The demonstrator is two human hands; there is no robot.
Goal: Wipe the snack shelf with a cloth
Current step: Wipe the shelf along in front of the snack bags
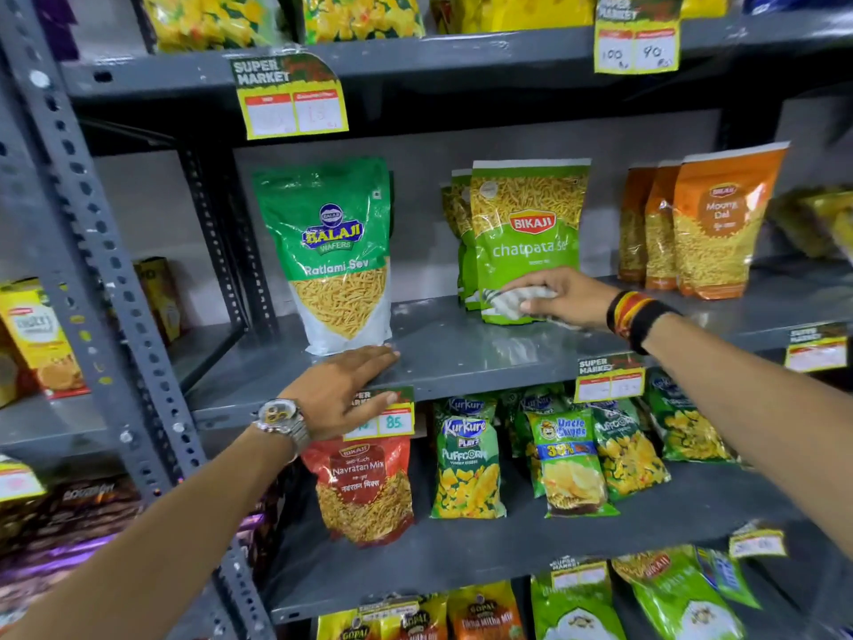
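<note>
The grey metal snack shelf [461, 358] runs across the middle of the head view. My right hand [561, 300] presses a white cloth [517, 301] onto the shelf, right in front of the green Bikaji chatpata sev packs [526, 233]. My left hand [344, 390] lies flat on the shelf's front edge with fingers spread, thumb over a yellow price tag [392, 420], just below the upright green Balaji Ratlami Sev pack [334, 256]. It holds nothing.
Orange Moong Dal packs [711, 228] stand at the shelf's right. Below sit a red Navratan Mix pack [364, 487] and Kurkure and chips bags [466, 459]. A perforated grey upright [92, 270] rises at left. Price tags hang from the shelf above [291, 99].
</note>
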